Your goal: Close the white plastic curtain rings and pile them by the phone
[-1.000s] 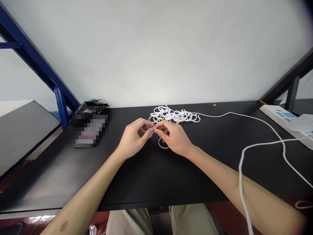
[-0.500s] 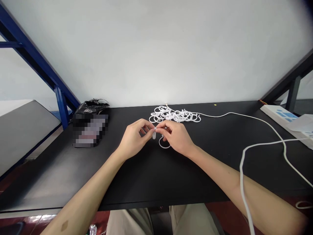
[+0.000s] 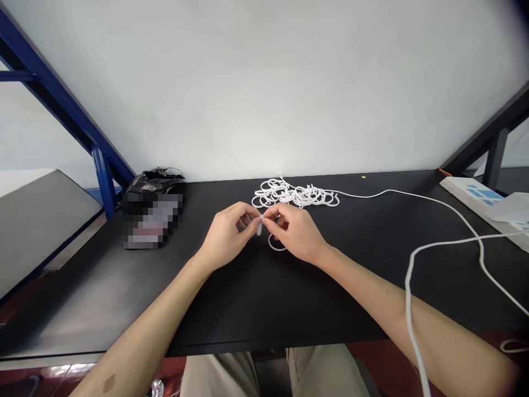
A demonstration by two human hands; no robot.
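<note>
My left hand (image 3: 226, 234) is closed in a pinch on a white plastic ring at the middle of the black table. Fingertip to fingertip with it, my right hand (image 3: 298, 231) pinches white plastic too. The pinched part is mostly covered by my fingers. A short white end (image 3: 259, 228) hangs below the left fingertips. The curve of a white ring (image 3: 276, 246) shows under my right fingers; whether it is one piece with that end, I cannot tell. Just beyond my hands lies a heap of similar thin white rings (image 3: 316, 196), some with a gap.
A black plastic bag (image 3: 155, 179) and a blurred-out flat item (image 3: 152, 220) lie at the left. On the right, a white cable (image 3: 446, 207) curves over the table (image 3: 281, 309), and another hangs across my right forearm. A white power strip (image 3: 471, 196) sits at the far right.
My fingertips have shifted very slightly, and the short hanging white end looks narrower and more tilted. The heap and my forearms are as before.
</note>
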